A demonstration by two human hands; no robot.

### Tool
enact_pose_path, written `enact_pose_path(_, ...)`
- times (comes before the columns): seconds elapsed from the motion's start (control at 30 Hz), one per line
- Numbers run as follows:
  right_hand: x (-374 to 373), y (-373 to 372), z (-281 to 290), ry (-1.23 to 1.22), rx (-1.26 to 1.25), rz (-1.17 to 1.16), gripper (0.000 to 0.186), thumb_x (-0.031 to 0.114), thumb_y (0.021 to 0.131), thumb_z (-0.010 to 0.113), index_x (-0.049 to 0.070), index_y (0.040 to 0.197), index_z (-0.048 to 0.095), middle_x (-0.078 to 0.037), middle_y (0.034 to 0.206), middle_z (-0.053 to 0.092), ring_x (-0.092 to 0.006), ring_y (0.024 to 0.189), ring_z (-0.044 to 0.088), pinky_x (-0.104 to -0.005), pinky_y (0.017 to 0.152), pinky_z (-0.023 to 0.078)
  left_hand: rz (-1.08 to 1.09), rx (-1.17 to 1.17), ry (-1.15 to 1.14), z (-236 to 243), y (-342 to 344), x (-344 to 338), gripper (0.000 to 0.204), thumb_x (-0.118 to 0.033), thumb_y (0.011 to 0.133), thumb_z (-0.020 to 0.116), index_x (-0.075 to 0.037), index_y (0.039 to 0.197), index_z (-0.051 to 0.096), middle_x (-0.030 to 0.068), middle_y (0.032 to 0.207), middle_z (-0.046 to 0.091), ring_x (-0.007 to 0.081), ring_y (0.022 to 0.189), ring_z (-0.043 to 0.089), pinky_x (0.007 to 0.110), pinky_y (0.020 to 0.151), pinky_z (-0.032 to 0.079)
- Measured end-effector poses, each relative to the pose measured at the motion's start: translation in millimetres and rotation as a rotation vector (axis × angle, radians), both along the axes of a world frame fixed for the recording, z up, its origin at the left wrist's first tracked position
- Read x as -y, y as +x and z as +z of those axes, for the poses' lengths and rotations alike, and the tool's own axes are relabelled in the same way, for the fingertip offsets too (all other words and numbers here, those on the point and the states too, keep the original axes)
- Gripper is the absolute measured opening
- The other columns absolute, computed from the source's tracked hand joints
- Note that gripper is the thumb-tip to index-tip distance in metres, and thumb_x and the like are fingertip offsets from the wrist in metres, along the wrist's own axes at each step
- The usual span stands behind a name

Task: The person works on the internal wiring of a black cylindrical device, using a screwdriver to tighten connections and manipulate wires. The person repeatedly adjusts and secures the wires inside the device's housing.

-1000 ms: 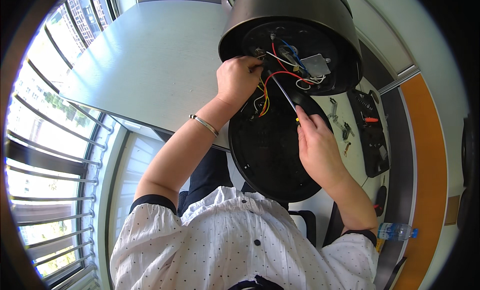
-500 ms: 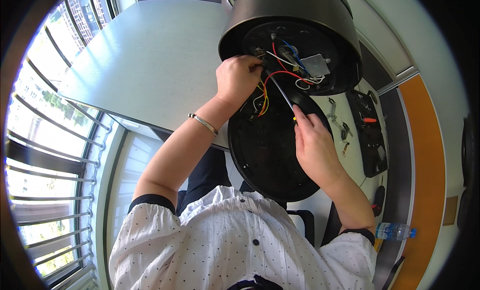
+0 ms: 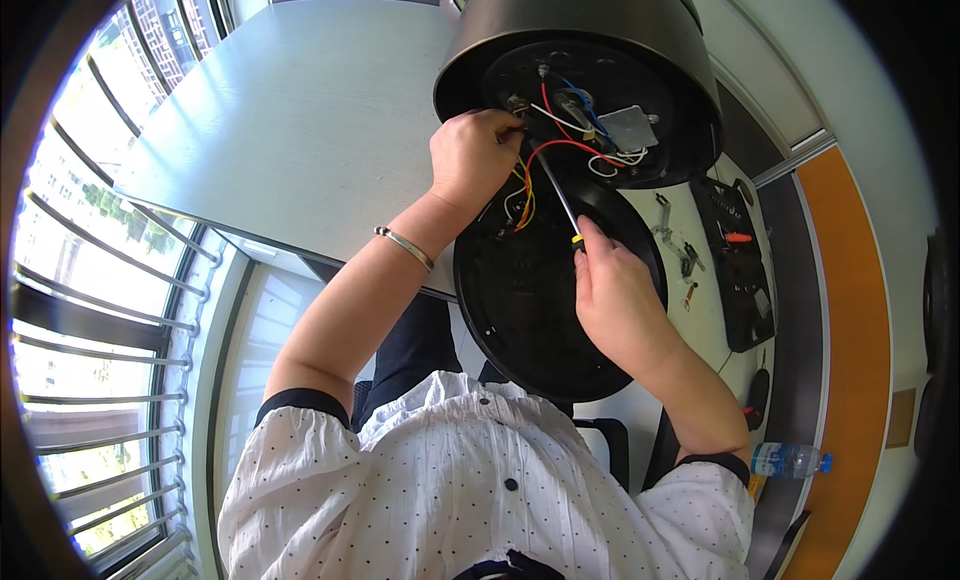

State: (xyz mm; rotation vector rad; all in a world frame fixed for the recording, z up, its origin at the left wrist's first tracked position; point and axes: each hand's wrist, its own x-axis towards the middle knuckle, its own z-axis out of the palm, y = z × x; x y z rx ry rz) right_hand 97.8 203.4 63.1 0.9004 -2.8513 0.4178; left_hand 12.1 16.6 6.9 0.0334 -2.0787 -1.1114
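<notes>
so far left there's a bright window with metal bars (image 3: 90,315), then a pale wood-grain tabletop (image 3: 300,110). left hand (image 3: 470,150) is at the near-left rim of a grey-brown metal cylindrical appliance body (image 3: 585,15), tipped so its open black underside shows. those fingers are pinched together, but the tips are lost in the dark, so can't tell what they've got. thin red, white, blue and yellow wires (image 3: 560,143) loop around right beside them. below sits a round black plastic cover (image 3: 530,310). a steel-shafted screwdriver with a yellow collar (image 3: 558,195) slants over it, tip end up near the left fingers, contact unclear. right hand (image 3: 622,305) is curled closed round its handle. further right: small loose metal parts (image 3: 690,260), a black tool case (image 3: 745,290), and a clear plastic bottle with a blue cap (image 3: 785,461).
</notes>
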Motion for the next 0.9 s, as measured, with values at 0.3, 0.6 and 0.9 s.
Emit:
enact_pose_path(0.3, 10, -1, 26, -0.961, 1.013, -0.213, 0.026, 0.009, 0.091, 0.046, -0.006, 0.112, 0.049, -0.011, 0.075, 0.056, -0.0153, 0.055, 0.055, -0.0286, 0.047, 0.048, 0.001, -0.005, 0.004, -2, 0, 0, 0.013, -0.013, 0.070, 0.070, -0.008, 0.083, 0.071, 0.0082, 0.072, 0.067, 0.0195, 0.063, 0.066, 0.028, 0.058, 0.050)
enact_pose_path(0.6, -1, -9, 21, -1.282, 1.278, -0.116, 0.021, 0.006, 0.090, 0.046, -0.005, 0.108, 0.051, -0.013, 0.076, 0.056, -0.0170, 0.057, 0.055, -0.0289, 0.047, 0.047, -0.004, 0.001, 0.013, -2, -2, -1, 0.013, -0.012, 0.069, 0.069, -0.008, 0.081, 0.070, 0.0080, 0.073, 0.067, 0.0216, 0.065, 0.065, 0.030, 0.060, 0.050)
enact_pose_path(0.9, 1, -3, 2, -0.901, 0.918, -0.108, 0.036, 0.008, 0.093, 0.044, -0.007, 0.126, 0.040, -0.010, 0.077, 0.056, -0.0133, 0.056, 0.055, -0.0266, 0.047, 0.048, -0.033, 0.019, 0.055, -1, -1, 0, 0.013, -0.012, 0.067, 0.067, -0.009, 0.080, 0.070, 0.0078, 0.075, 0.066, 0.0264, 0.070, 0.064, 0.034, 0.063, 0.050)
